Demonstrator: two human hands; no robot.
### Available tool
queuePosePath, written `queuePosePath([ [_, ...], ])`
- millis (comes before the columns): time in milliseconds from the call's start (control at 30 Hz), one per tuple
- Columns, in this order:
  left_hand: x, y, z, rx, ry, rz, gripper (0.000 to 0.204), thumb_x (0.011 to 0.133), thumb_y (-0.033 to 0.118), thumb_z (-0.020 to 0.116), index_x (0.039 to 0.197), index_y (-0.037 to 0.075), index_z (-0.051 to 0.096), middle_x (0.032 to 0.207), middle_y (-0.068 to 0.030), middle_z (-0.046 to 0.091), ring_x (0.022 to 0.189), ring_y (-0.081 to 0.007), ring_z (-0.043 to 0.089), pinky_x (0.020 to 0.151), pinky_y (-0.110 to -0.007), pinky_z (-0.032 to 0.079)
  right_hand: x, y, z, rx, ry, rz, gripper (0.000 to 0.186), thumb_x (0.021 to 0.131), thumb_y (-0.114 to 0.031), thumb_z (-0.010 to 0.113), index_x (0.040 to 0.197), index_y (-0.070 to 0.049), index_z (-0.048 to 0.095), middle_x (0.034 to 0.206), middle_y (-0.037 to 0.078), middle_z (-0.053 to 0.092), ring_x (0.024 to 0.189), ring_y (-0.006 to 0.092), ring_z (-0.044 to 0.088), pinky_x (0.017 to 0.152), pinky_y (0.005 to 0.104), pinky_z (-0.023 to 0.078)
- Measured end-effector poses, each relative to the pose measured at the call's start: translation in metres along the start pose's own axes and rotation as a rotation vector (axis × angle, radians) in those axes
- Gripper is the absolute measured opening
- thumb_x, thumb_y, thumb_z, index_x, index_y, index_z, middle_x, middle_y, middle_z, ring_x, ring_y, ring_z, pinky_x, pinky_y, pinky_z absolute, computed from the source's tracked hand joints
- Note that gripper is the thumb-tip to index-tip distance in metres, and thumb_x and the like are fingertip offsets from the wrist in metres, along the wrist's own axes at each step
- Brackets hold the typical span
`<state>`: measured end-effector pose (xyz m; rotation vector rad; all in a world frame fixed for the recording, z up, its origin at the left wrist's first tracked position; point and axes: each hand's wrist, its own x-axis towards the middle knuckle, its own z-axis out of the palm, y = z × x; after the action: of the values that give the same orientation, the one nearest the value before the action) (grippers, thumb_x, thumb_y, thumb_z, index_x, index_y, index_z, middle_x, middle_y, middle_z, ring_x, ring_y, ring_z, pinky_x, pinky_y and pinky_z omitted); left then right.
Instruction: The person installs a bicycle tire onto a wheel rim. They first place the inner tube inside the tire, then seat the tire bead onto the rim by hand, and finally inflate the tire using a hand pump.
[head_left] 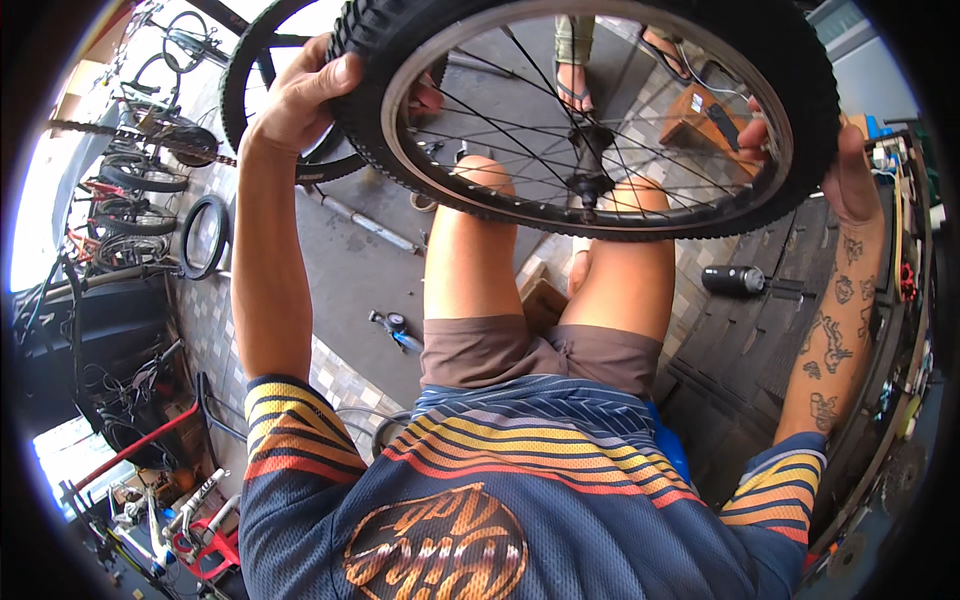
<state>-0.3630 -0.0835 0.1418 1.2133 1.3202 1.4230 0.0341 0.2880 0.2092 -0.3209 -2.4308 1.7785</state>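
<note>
A bicycle wheel (pixel 436 190) with a black knobby tyre, silver rim and dark spokes is held up in front of me, tilted above my knees. Its black hub (pixel 590 186) shows between the spokes. On the left side, my left hand (pixel 300 95) wraps round the tyre, thumb outside and a fingertip showing inside the rim. Opposite it, my right hand (pixel 852 175) grips the tyre's right side, its fingers reaching in past the rim. Part of each hand is hidden behind the tyre.
Another bicycle wheel (pixel 236 95) stands at the far left, with a loose tyre (pixel 204 237) nearby. On the floor lie a gauge-like tool (pixel 397 324) and a metal tube (pixel 370 224). A black bottle (pixel 733 280) lies right. A person's foot (pixel 574 88) shows beyond the wheel.
</note>
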Motion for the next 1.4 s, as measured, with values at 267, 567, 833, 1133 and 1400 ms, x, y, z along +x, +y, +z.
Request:
queuePosePath([
  [267, -0.036, 0.030, 0.010, 0.144, -0.051, -0.057, 0.092, 0.084, 0.049, 0.094, 0.148, -0.008, 0.059, 0.139, -0.0226, 0.072, 0.120, -0.0318, 0.074, 0.110, -0.044, 0.055, -0.036, -0.031, -0.004, -0.206, -0.065, -0.089, 0.115, 0.086, -0.094, 0.060, 0.131, 0.012, 0.064, 0.087, 0.011, 0.072, 0.081, 0.0183, 0.072, 0.069, 0.0322, 0.058],
  [567, -0.107, 0.025, 0.118, 0.977, -0.208, 0.258, 0.036, 0.088, 0.024, 0.074, 0.122, 0.010, 0.079, 0.110, -0.0077, 0.076, 0.110, -0.0269, 0.075, 0.115, -0.049, 0.051, -0.103, -0.003, 0.083, -1.082, -0.193, -0.623, 0.027, 0.098, -0.026, 0.070, 0.122, -0.023, 0.081, 0.106, -0.005, 0.075, 0.104, 0.0139, 0.072, 0.099, 0.0375, 0.046],
  [833, -0.178, -0.102, 0.176, 1.239, -0.371, 0.115, 0.064, 0.091, 0.011, 0.068, 0.154, 0.020, 0.061, 0.144, -0.0052, 0.068, 0.142, -0.0253, 0.060, 0.132, -0.052, 0.038, -0.162, 0.143, 0.151, -1.128, -0.378, -0.532, 0.045, 0.097, -0.017, 0.067, 0.141, -0.026, 0.072, 0.121, -0.002, 0.068, 0.121, 0.0166, 0.064, 0.109, 0.0421, 0.044],
  [1133, -0.164, -0.051, 0.187, 1.062, -0.515, -0.181, 0.090, 0.074, 0.028, 0.097, 0.156, 0.019, 0.062, 0.153, -0.0103, 0.060, 0.153, -0.0345, 0.049, 0.132, -0.054, 0.034, -0.161, 0.102, 0.165, -0.910, -0.513, -0.145, 0.083, 0.074, -0.033, 0.095, 0.150, -0.016, 0.065, 0.140, 0.009, 0.062, 0.141, 0.0316, 0.055, 0.128, 0.0558, 0.034],
  [1400, -0.141, -0.069, 0.261, 0.688, -0.363, -0.140, 0.057, 0.093, 0.045, 0.083, 0.133, 0.005, 0.072, 0.120, -0.0129, 0.066, 0.113, -0.0312, 0.065, 0.102, -0.045, 0.050, -0.155, 0.094, 0.216, -0.657, -0.422, -0.143, 0.074, 0.083, -0.052, 0.087, 0.139, -0.007, 0.070, 0.130, 0.010, 0.065, 0.127, 0.0320, 0.059, 0.118, 0.0521, 0.043],
])
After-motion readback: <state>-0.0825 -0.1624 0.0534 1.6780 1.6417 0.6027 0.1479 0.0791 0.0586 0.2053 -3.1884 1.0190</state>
